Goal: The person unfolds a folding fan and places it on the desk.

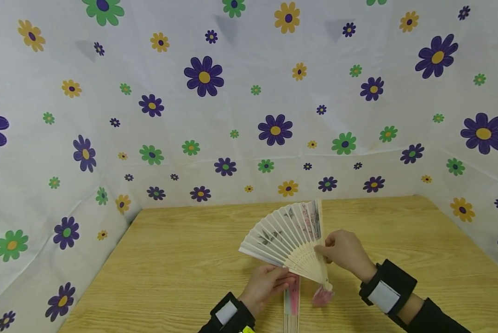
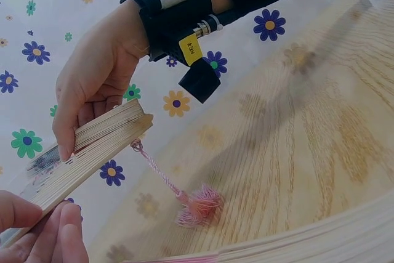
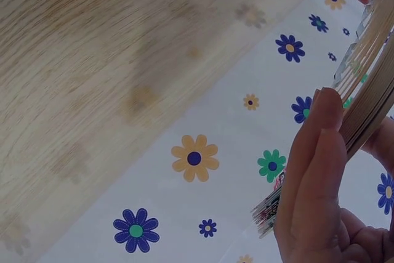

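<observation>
A folding fan (image 1: 270, 236) with a pale painted leaf and light ribs is spread partway above the table, held between both hands. My left hand (image 1: 265, 284) pinches its lower left edge between thumb and fingers. At the other side, my right hand (image 1: 345, 252) grips the outer rib and the bunched ribs, as the right wrist view shows on the fan (image 3: 372, 93). From the pivot end hangs a pink tassel (image 2: 200, 204) on a twisted cord. Below my left hand, a second fan (image 1: 292, 307), folded and partly pink, lies on the table, its far end hidden.
The wooden table (image 1: 182, 263) reaches back to a white cloth backdrop (image 1: 240, 106) printed with flowers, which also closes off the left and right sides. Black straps with camera mounts, such as the right wrist strap (image 1: 388, 286), sit on both wrists.
</observation>
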A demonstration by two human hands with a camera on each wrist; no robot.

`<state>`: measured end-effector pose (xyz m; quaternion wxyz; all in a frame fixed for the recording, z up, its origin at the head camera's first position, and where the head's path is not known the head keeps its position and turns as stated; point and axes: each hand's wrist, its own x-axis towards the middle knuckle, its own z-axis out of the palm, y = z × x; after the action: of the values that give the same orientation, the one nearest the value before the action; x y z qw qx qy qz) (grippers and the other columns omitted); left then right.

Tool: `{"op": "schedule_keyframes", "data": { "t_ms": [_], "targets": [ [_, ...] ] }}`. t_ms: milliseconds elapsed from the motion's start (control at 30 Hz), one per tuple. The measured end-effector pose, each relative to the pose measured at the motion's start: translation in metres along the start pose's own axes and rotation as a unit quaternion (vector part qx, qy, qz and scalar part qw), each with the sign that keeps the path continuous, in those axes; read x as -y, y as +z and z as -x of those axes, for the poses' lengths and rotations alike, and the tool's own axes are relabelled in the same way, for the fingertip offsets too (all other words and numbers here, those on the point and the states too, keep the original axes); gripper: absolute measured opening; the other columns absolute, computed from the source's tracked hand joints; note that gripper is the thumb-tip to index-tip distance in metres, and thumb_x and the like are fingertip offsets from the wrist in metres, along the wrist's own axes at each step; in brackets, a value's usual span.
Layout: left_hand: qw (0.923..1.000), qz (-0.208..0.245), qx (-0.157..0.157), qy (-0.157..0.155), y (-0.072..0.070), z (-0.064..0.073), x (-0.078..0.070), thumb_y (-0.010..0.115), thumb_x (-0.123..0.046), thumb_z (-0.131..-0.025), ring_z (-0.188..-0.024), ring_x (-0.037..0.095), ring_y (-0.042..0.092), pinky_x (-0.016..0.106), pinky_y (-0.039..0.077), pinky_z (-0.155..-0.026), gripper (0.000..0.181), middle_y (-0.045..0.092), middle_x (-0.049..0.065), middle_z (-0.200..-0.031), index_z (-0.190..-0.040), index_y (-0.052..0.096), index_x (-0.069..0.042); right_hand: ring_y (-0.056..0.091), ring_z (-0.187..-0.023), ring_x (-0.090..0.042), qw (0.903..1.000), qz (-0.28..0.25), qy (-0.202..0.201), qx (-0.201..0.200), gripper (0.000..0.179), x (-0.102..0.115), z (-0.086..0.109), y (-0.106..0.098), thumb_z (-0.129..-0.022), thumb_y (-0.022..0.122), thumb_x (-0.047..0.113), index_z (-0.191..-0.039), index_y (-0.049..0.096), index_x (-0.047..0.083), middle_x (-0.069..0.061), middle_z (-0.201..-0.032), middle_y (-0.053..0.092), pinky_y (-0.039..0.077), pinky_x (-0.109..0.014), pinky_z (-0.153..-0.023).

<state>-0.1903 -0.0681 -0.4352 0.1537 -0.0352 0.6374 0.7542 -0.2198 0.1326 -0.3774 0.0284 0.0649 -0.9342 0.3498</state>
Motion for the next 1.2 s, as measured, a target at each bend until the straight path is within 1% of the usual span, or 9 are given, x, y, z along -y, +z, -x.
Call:
{"op": "schedule_keyframes", "data": {
  "t_ms": [267,467,533,700,833,967,1100,1200],
  "targets": [
    [0.9998,0.014,0.001,0.012,-0.002,0.001,-0.001,0.057,-0.011,-0.090,-0.072,0.005,0.065,0.016,0.055,-0.066,0.025,0.073,0.005,-0.086,-0.100,0.065,0.010,0.053,-0.049,-0.013,0.9998,-0.005,0.015,-0.008,0.027,-0.005,0.001,-0.003,-0.079,0.068,0.019,-0.058,0.061,0.004,-0.004,-0.053,0.063,0.034,-0.023,-0.046],
    [0.9997,0.017,-0.003,0.015,-0.001,0.001,-0.001,0.058,-0.010,-0.089,-0.072,0.005,0.066,0.017,0.056,-0.067,0.024,0.074,0.008,-0.087,-0.100,0.065,0.011,0.056,-0.052,-0.015,0.9998,-0.013,0.016,-0.005,0.027,-0.010,0.001,-0.003,-0.081,0.066,0.021,-0.059,0.062,0.004,-0.003,-0.053,0.063,0.036,-0.023,-0.046],
    [0.9997,0.018,-0.002,0.016,-0.001,0.001,-0.001,0.058,-0.010,-0.089,-0.072,0.005,0.066,0.017,0.056,-0.067,0.025,0.074,0.008,-0.088,-0.101,0.065,0.011,0.059,-0.052,-0.016,0.9997,-0.019,0.015,-0.003,0.029,-0.011,0.001,-0.004,-0.083,0.065,0.021,-0.060,0.064,0.004,-0.003,-0.054,0.064,0.039,-0.024,-0.046],
    [0.9993,0.032,-0.002,0.019,-0.004,0.001,-0.002,0.057,-0.010,-0.090,-0.073,0.005,0.066,0.015,0.055,-0.066,0.023,0.073,0.003,-0.083,-0.099,0.065,0.010,0.062,-0.053,-0.017,0.9992,-0.031,0.024,-0.003,0.033,-0.015,0.002,-0.008,-0.086,0.061,0.021,-0.060,0.066,0.002,-0.005,-0.056,0.066,0.049,-0.026,-0.048],
    [0.9992,0.031,-0.006,0.025,-0.005,0.001,-0.001,0.057,-0.009,-0.090,-0.073,0.005,0.066,0.014,0.054,-0.065,0.025,0.073,0.003,-0.081,-0.101,0.064,0.012,0.061,-0.051,-0.017,0.9990,-0.031,0.032,-0.005,0.034,-0.018,0.003,-0.009,-0.085,0.061,0.022,-0.058,0.066,0.002,-0.005,-0.054,0.066,0.048,-0.025,-0.047],
    [0.9993,0.025,-0.008,0.027,-0.005,0.001,-0.001,0.057,-0.009,-0.090,-0.073,0.004,0.066,0.014,0.055,-0.065,0.027,0.073,0.003,-0.081,-0.102,0.063,0.014,0.061,-0.051,-0.016,0.9990,-0.030,0.031,-0.004,0.034,-0.020,0.003,-0.010,-0.085,0.062,0.022,-0.058,0.066,0.002,-0.004,-0.053,0.065,0.048,-0.025,-0.047],
    [0.9990,0.039,-0.009,0.020,-0.006,-0.002,0.000,0.056,-0.009,-0.091,-0.073,0.004,0.066,0.013,0.054,-0.065,0.024,0.072,0.001,-0.079,-0.100,0.064,0.011,0.062,-0.051,-0.016,0.9983,-0.045,0.037,-0.006,0.035,-0.023,0.004,-0.012,-0.086,0.062,0.025,-0.061,0.068,0.001,-0.006,-0.056,0.066,0.050,-0.026,-0.048],
    [0.9982,0.054,-0.014,0.020,-0.007,-0.004,0.000,0.055,-0.009,-0.091,-0.072,0.003,0.065,0.013,0.054,-0.064,0.022,0.071,-0.001,-0.077,-0.098,0.064,0.010,0.062,-0.052,-0.016,0.9956,-0.077,0.051,-0.011,0.038,-0.027,0.004,-0.012,-0.087,0.062,0.028,-0.065,0.069,-0.001,-0.006,-0.058,0.067,0.053,-0.028,-0.050]
  ]
}}
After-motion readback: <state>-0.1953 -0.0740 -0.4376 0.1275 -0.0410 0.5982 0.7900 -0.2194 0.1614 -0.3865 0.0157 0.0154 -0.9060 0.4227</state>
